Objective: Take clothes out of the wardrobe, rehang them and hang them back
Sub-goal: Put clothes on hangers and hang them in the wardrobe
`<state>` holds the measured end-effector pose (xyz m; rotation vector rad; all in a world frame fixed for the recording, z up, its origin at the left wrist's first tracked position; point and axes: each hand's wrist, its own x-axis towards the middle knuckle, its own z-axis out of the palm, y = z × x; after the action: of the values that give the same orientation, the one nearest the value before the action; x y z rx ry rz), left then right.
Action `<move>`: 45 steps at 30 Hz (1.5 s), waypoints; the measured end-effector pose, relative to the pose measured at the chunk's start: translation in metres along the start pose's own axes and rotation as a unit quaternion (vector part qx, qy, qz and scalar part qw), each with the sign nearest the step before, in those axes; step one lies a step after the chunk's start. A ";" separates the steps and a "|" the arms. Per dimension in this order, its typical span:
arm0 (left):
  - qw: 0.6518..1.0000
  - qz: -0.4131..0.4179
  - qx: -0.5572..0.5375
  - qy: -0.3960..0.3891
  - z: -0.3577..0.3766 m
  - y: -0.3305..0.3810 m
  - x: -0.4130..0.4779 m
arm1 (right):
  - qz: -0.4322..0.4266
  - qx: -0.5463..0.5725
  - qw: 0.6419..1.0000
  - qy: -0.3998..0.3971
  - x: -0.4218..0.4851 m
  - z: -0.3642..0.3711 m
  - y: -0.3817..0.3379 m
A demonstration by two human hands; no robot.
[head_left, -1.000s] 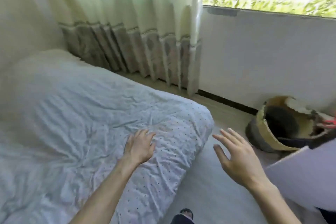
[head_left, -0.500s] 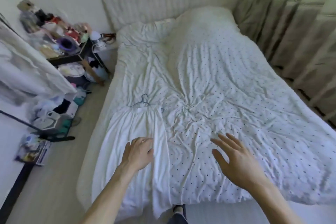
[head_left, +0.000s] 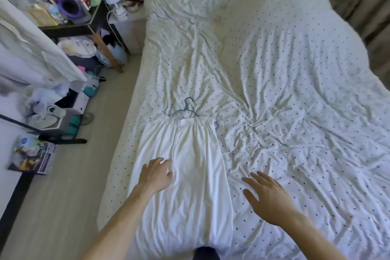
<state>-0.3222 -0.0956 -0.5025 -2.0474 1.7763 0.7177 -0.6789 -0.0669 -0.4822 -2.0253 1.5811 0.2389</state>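
The white garment (head_left: 194,150) lies flat on the near left of the bed (head_left: 295,91), elastic waistband gathered on a blue hanger (head_left: 186,110). Your left hand (head_left: 157,176), loosely bent and empty, is over it; your right hand (head_left: 268,194) spreads wide beside it.

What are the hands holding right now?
Nothing. The left hand is over the white garment, the right hand over the bedcover, both open.

White skirt (head_left: 185,167) on a blue hanger (head_left: 185,110) lies flat on the dotted bed (head_left: 295,95); left hand (head_left: 156,175) and right hand (head_left: 268,196) hover above, fingers loose
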 end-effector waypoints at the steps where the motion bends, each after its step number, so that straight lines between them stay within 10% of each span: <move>1: 1.000 0.002 0.003 -0.010 -0.003 -0.009 0.023 | 0.012 -0.003 1.000 -0.020 0.022 0.006 -0.003; 17: 0.995 0.011 0.103 -0.017 -0.028 -0.096 0.364 | 0.193 0.011 0.966 -0.173 0.274 0.150 0.006; 31: 0.967 -0.093 -0.236 0.012 -0.012 -0.113 0.378 | 0.207 0.085 0.951 -0.211 0.287 0.171 0.009; 45: 0.951 0.139 -0.275 0.009 -0.133 0.077 0.105 | 0.210 0.339 0.895 0.199 0.064 -0.019 0.037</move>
<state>-0.3673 -0.2680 -0.4489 -2.1388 2.0746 1.4170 -0.6989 -0.1362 -0.5074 -1.2197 1.9798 -0.5431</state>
